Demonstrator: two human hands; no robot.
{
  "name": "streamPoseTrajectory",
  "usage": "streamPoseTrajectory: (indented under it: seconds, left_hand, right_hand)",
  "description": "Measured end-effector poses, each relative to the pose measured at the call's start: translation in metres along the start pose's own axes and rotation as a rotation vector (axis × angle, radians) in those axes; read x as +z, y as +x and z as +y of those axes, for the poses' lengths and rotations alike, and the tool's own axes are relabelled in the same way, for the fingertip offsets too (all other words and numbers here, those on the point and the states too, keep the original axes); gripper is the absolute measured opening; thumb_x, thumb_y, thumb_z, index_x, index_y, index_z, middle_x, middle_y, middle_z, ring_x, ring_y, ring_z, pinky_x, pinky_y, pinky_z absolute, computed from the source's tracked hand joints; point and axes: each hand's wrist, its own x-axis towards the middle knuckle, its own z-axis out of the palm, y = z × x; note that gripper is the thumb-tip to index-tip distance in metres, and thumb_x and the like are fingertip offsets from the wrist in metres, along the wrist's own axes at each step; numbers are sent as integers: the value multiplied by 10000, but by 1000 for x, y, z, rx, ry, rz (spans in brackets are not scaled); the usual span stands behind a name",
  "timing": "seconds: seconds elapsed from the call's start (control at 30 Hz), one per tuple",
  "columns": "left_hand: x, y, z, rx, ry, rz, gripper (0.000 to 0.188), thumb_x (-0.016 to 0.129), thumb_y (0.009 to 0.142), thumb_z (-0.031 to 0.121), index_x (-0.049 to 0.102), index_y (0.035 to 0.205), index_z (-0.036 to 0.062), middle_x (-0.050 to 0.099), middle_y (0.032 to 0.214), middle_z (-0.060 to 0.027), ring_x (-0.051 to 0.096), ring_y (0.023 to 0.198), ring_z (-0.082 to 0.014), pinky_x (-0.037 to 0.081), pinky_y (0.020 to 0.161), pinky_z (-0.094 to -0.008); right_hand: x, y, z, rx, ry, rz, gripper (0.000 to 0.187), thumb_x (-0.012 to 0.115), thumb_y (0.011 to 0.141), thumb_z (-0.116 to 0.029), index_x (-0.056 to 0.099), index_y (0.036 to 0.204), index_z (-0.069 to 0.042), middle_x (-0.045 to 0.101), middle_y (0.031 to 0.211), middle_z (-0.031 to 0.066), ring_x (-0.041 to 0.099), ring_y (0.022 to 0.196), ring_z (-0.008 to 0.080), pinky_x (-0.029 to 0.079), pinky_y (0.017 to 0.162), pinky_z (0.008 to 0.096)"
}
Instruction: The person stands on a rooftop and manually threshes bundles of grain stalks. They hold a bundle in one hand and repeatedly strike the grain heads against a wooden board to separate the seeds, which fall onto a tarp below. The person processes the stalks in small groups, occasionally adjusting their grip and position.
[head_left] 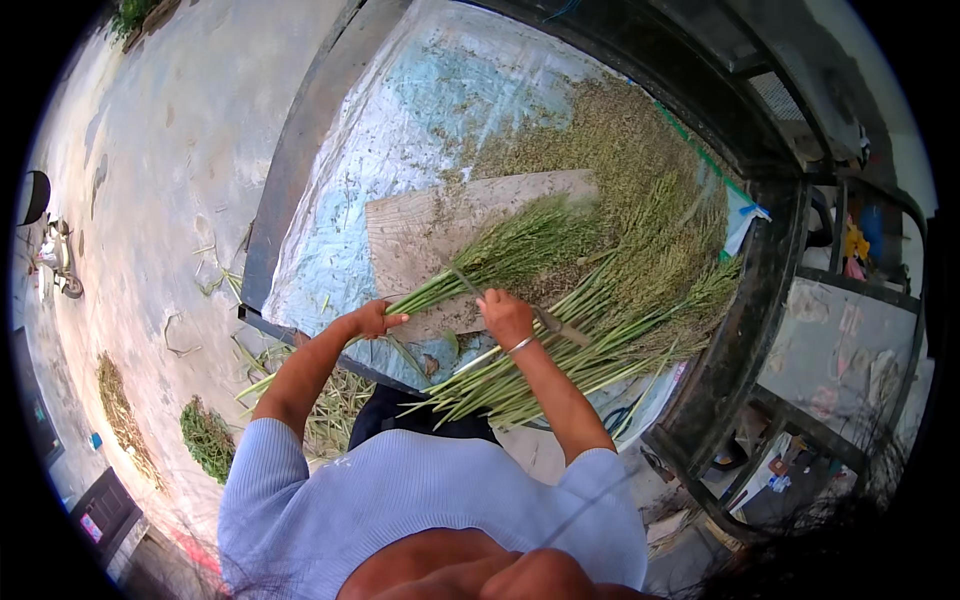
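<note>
Two-handed, clamping the stalk bundle (505, 250), slanted lengthwise toward two o'clock, in the left hand (372, 318), and gripping an apparent sickle (572, 332) in the right hand (507, 316) at three o'clock.

Stalks (425, 294): light yellow-green
Seed heads (545, 235): dull green
Board (415, 225): grey-brown, faintly streaked
Sheet (430, 90): white, patched light blue
Sweater (430, 490): pale lavender-blue, ribbed
Bracelet (521, 344): silvery
Tool handle (575, 334): probably tan, though small here

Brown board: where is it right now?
In the head view, the brown board lies mid-picture on the blue-white sheet, left of the plant heap, partly beneath the green bundle in the left hand.
</note>
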Motion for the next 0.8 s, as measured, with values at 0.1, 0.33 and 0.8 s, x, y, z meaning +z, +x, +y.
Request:
streamPoseTrajectory:
  seconds: [0.1, 0.33, 0.8]
  left_hand:
    - [-4, -11, 11, -63, -1, -22, 454, 619, 788, 455, 564, 967, 41, 442, 478, -28, 432, 373, -126, 350, 345, -279]
    - [3, -1, -8, 65, 52, 36, 441, 587, 819, 438, 553, 938, 14, 473, 533, -20, 427, 423, -111, 354, 393, -279]
    - [1, -6, -11, -76, -219, -97, 667, 366, 821, 649, 537, 670, 23, 442, 471, -38, 391, 340, -110, 328, 338, -255]
  right_hand:
    - [26, 2, 14, 68, -42, -57, 299, 566, 840, -321, 448, 733, -68, 494, 617, 91, 518, 484, 255, 438, 407, 359]
    - [-63, 12, 183, 796, -399, -51, 293, 472, 906, -294, 511, 802, -23, 515, 518, 81, 485, 383, 210, 396, 331, 337]
    - [-29, 10, 140, 605, -311, -111, 304, 486, 897, -300, 507, 776, -21, 514, 543, 108, 497, 410, 228, 414, 361, 344]
